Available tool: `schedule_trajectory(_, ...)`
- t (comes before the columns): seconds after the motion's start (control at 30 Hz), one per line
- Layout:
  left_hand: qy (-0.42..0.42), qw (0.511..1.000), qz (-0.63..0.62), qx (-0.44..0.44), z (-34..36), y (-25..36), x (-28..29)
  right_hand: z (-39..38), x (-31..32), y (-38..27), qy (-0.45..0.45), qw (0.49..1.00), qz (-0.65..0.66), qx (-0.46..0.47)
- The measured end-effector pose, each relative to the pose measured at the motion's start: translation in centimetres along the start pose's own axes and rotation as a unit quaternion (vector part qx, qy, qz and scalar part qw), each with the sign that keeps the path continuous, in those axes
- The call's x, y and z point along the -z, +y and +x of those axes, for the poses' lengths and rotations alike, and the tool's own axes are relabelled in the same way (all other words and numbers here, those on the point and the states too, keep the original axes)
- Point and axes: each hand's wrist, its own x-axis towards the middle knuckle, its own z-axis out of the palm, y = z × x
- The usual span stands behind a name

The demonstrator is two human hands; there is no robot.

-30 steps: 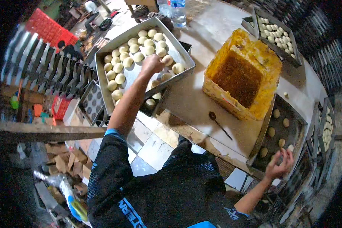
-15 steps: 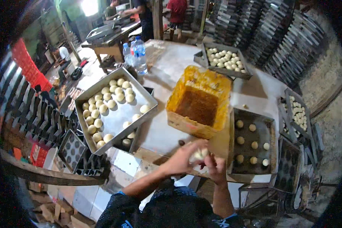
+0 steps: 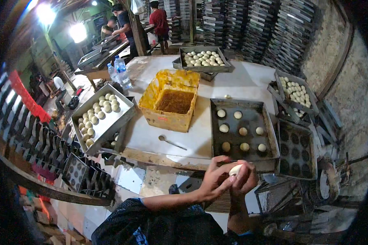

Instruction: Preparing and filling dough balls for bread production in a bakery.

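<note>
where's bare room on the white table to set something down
The white table has bare room behind the dark tray, right of the far tray, and a narrow strip between tub and dark tray. Crowded: the left edge, under the dough tray, and the dark tray's near side, where left hand and right hand hold dough.

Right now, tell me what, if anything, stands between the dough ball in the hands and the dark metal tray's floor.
Beyond the left hand and right hand around the dough ball, the near wall of the dark metal tray stands in between; three dough balls lie just inside. Nothing else visible is in the way.
</note>
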Motion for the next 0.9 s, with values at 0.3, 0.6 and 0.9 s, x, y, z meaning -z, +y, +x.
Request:
schedule_trajectory(0.3, -0.051, 0.979, -0.104, 0.167, 0.8, -1.8, 0.4, -1.0, -3.8, 6.6, 0.001, 0.956, 0.277, 0.096)
schedule_trajectory(0.6, 0.153, 0.770, -0.429, 0.447, -1.4, -9.7, 9.3, -0.1, -15.6, 7.9, -0.194, 0.975, 0.093, -0.059)
schedule_trajectory(0.9, 0.096, 0.686, -0.495, 0.525, -7.9, -19.5, 25.2, -6.1, -29.6, 13.8, -0.446, 0.888, -0.094, -0.063)
